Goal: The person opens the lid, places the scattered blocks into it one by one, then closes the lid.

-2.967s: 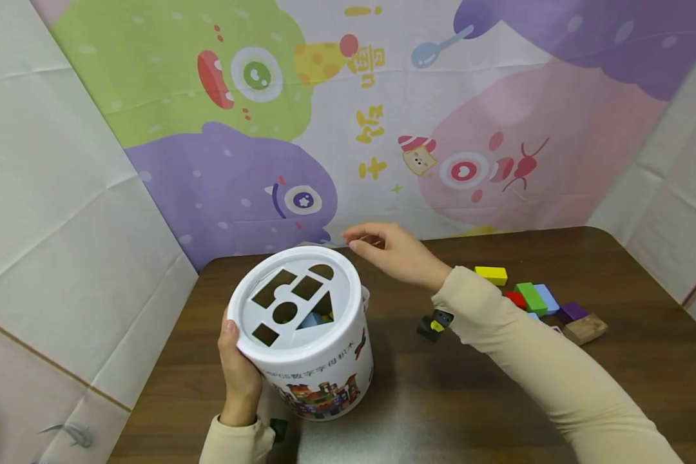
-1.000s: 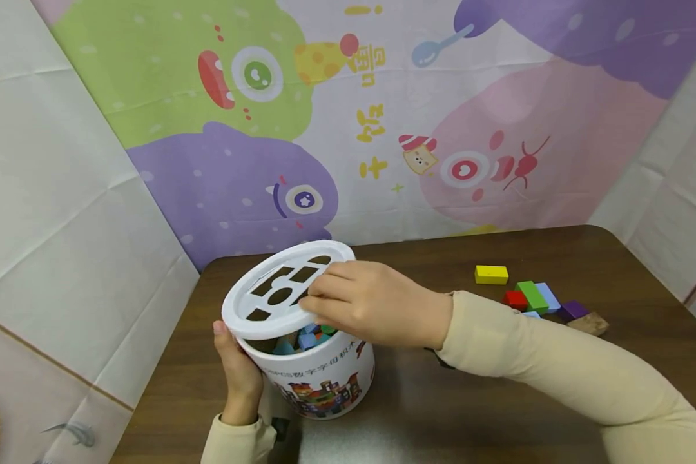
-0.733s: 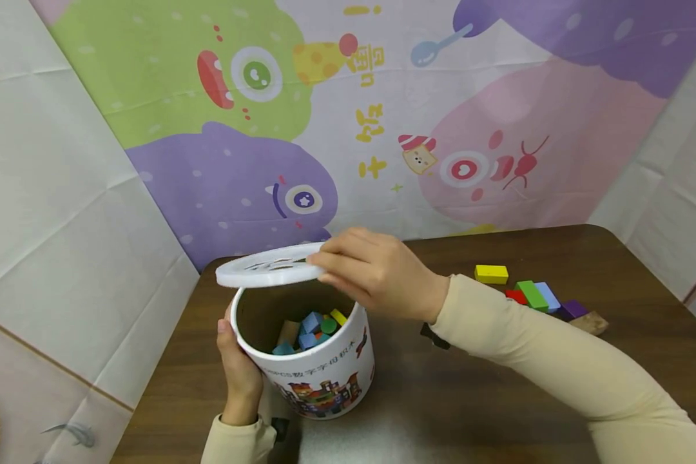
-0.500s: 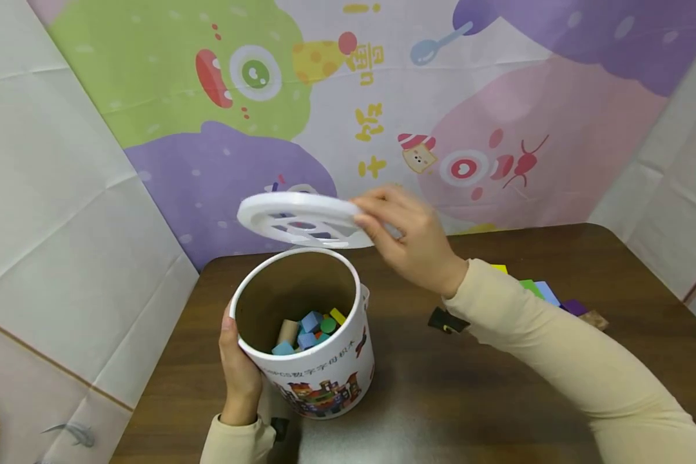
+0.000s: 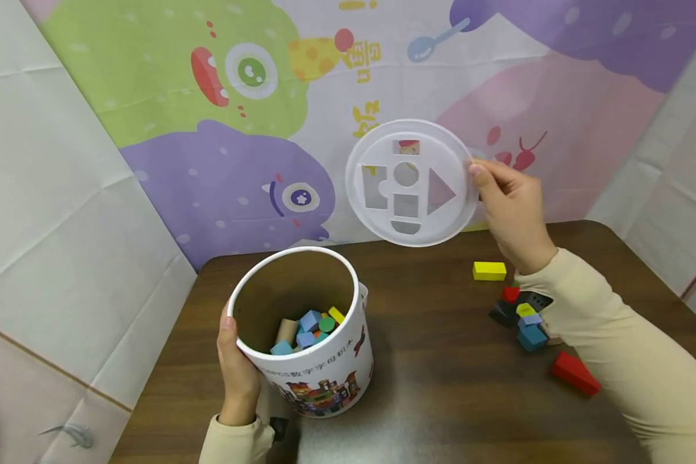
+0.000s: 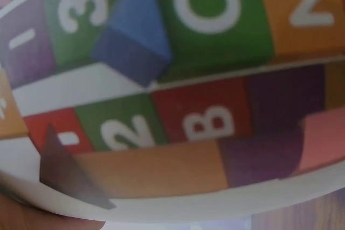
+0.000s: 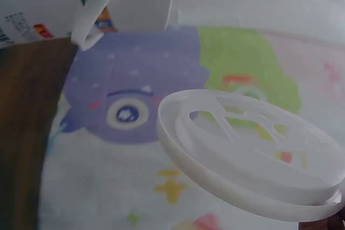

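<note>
Head | bucket (image 5: 336,361) on brown wood table (image 5: 429,374) | cartoon backdrop (image 5: 319,122) behind

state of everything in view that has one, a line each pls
bucket: standing on the table, uncovered
lid: off the bucket, held up in the air, cut-out face turned to the head camera
blocks in the bucket: piled loosely, below the rim
yellow block: lying on the table, apart from other blocks
left hand: gripping the bucket's side
right hand: pinching the lid's edge
</note>
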Demonstrator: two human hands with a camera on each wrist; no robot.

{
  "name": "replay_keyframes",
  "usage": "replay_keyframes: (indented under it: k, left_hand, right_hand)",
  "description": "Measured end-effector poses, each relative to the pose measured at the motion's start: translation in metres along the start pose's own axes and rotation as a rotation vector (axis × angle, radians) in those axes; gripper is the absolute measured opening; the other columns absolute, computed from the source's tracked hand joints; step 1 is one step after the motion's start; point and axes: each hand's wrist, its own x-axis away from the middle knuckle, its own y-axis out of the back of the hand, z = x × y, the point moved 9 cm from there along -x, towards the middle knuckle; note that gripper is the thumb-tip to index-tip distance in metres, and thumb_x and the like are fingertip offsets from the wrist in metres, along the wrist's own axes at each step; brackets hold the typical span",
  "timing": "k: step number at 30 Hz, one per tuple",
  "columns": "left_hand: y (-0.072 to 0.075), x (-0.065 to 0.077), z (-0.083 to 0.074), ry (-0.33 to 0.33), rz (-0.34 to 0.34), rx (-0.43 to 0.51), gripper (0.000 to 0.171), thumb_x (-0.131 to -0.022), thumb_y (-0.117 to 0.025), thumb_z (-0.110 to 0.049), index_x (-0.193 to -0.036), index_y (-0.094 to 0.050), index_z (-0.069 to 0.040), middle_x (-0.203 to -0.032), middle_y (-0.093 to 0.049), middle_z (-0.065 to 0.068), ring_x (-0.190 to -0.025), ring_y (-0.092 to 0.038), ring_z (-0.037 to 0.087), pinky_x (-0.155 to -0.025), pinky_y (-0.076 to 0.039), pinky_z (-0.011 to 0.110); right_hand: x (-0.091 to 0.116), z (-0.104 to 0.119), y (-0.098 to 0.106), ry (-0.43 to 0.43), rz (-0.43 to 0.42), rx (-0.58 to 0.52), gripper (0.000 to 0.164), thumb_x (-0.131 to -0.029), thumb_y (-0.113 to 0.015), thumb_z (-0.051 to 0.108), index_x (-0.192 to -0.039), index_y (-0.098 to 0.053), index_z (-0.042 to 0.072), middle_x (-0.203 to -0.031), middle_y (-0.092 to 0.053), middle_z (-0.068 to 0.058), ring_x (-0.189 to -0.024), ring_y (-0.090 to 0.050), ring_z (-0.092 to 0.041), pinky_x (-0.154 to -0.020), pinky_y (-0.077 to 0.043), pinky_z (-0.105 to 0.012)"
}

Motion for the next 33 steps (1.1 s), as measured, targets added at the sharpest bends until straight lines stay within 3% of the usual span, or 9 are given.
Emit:
replay_keyframes:
  k: [5, 10, 14, 18, 23, 28, 33]
  left_hand:
    - [-0.001, 0.0, -0.003, -0.019, 0.007, 0.007, 0.053, -0.102, -0.029, -0.037, -0.144, -0.044, -0.007, -0.134, -0.055, 0.003, -0.124, -0.05, 0.018, -0.102, -0.042, 0.03]
    - [0.0, 0.0, -0.003, -0.024, 0.006, 0.01, 0.053, -0.103, -0.028, -0.036, -0.144, -0.044, -0.006, -0.133, -0.055, 0.002, -0.124, -0.05, 0.017, -0.102, -0.041, 0.029]
    - [-0.001, 0.0, -0.001, -0.008, 0.004, -0.004, 0.053, -0.103, -0.027, -0.036, -0.145, -0.044, -0.008, -0.134, -0.055, 0.003, -0.125, -0.05, 0.018, -0.102, -0.041, 0.031]
    - [-0.001, 0.0, 0.001, 0.005, -0.002, 0.007, 0.053, -0.102, -0.028, -0.036, -0.145, -0.044, -0.009, -0.133, -0.055, 0.002, -0.124, -0.05, 0.017, -0.102, -0.042, 0.031]
    - [-0.001, 0.001, 0.001, 0.002, 0.007, 0.028, 0.052, -0.102, -0.029, -0.035, -0.145, -0.043, -0.008, -0.131, -0.056, -0.001, -0.122, -0.051, 0.015, -0.101, -0.042, 0.029]
    - [0.0, 0.002, 0.001, 0.009, 0.004, 0.014, 0.053, -0.102, -0.029, -0.035, -0.146, -0.041, -0.008, -0.132, -0.055, -0.003, -0.123, -0.05, 0.013, -0.102, -0.041, 0.028]
    - [0.0, 0.002, 0.002, 0.027, -0.007, 0.004, 0.054, -0.102, -0.029, -0.036, -0.148, -0.04, -0.009, -0.132, -0.055, -0.003, -0.123, -0.05, 0.014, -0.102, -0.041, 0.028]
  right_hand:
    - [0.007, -0.05, 0.036, -0.301, -0.08, -0.124, 0.044, -0.092, -0.067, 0.022, -0.128, -0.062, -0.004, -0.103, -0.068, 0.002, -0.088, -0.064, -0.01, -0.076, -0.056, -0.016]
    - [0.024, -0.106, 0.053, -0.566, -0.114, -0.068, 0.056, -0.094, -0.063, 0.031, -0.14, -0.051, 0.001, -0.101, -0.061, 0.005, -0.079, -0.055, -0.006, -0.068, -0.051, -0.01]
    - [0.041, -0.146, 0.053, -0.697, -0.091, -0.064, 0.056, -0.098, -0.056, 0.03, -0.143, -0.046, -0.002, -0.086, -0.06, 0.008, -0.06, -0.046, -0.003, -0.057, -0.044, -0.012]
    - [0.058, -0.18, 0.048, -0.773, -0.061, -0.024, 0.049, -0.102, -0.05, 0.026, -0.136, -0.048, -0.01, -0.069, -0.057, 0.009, -0.05, -0.042, -0.002, -0.05, -0.041, -0.013]
    - [0.077, -0.211, 0.041, -0.85, -0.05, 0.01, 0.05, -0.102, -0.047, 0.02, -0.138, -0.042, -0.014, -0.077, -0.056, 0.01, -0.066, -0.053, 0.001, -0.06, -0.049, -0.012]
    - [0.09, -0.23, 0.04, -0.893, -0.02, 0.041, 0.053, -0.103, -0.045, 0.019, -0.142, -0.037, -0.015, -0.081, -0.055, 0.01, -0.07, -0.055, 0.004, -0.066, -0.052, -0.012]
    - [0.096, -0.24, 0.043, -0.89, 0.0, 0.184, 0.05, -0.103, -0.045, 0.024, -0.136, -0.046, -0.014, -0.074, -0.053, 0.01, -0.062, -0.053, 0.003, -0.06, -0.05, -0.012]
